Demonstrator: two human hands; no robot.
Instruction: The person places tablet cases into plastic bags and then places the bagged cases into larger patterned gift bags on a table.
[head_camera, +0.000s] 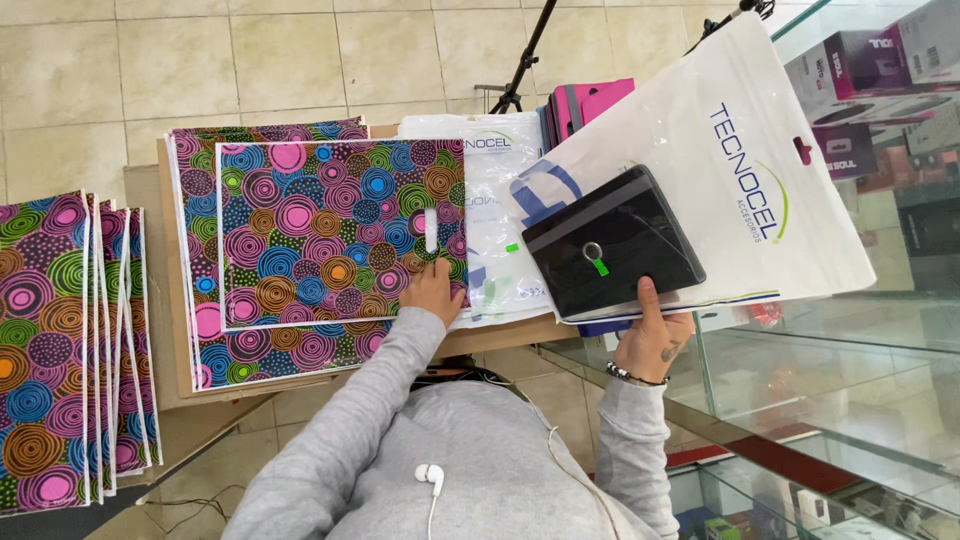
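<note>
My right hand (652, 338) grips the near edge of a black tablet case (612, 243) and the large white plastic bag (740, 170) lying under it, both held up and tilted. The case has a round ring and a small green tab on its face. My left hand (432, 290) rests on the near right corner of a colourful circle-patterned cover (330, 230), which lies on top of a stack of the same kind. Next to that hand lie white plastic sleeves (500, 200). Both arms wear grey sleeves.
A fanned row of patterned covers (60, 350) stands at the left. Pink cases (590, 100) sit behind the bag. A glass display counter (860, 380) with boxed goods (880, 70) fills the right. A black tripod leg (525, 55) stands on the tiled floor.
</note>
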